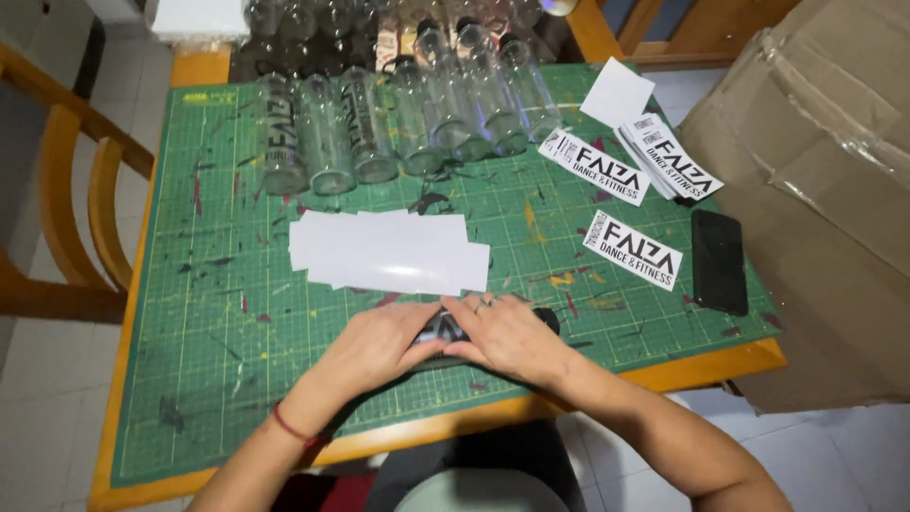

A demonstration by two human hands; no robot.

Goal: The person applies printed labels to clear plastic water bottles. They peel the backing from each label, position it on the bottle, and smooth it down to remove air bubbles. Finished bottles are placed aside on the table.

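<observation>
- Pressing down on a clear bottle (445, 332) lying on its side, my left hand (374, 346) and right hand (512, 337) both cover it, fingers curled over its body; only a glossy sliver with dark marking shows between them, and its dark cap end (547, 318) pokes out past my right hand.
- Bottle sits on the green cutting mat (237, 313), near the mat's front edge, about midway along it.
- Mat: matte green, printed with a pale grid, scuffed and blotched with red, yellow and dark paint marks; it lies on an orange-toned wooden table (720, 365).
- Just behind the bottle on the mat: a loose overlapping pile of blank white backing sheets (389, 251), smooth, slightly shiny, rectangular.
- Along the mat's far edge: a row of clear cylindrical bottles (398, 123) standing, some bearing black lettering.
- Toward the mat's right side: white rectangular stickers (632, 249) with black print, one alone, others stacked further back.
- At the mat's right edge: a black phone (718, 261), flat, glossy, screen dark.
- Beyond the mat's right edge: a large brown cardboard box (815, 209), creased and taped.
- A red cord (289, 427) circles my left wrist.
</observation>
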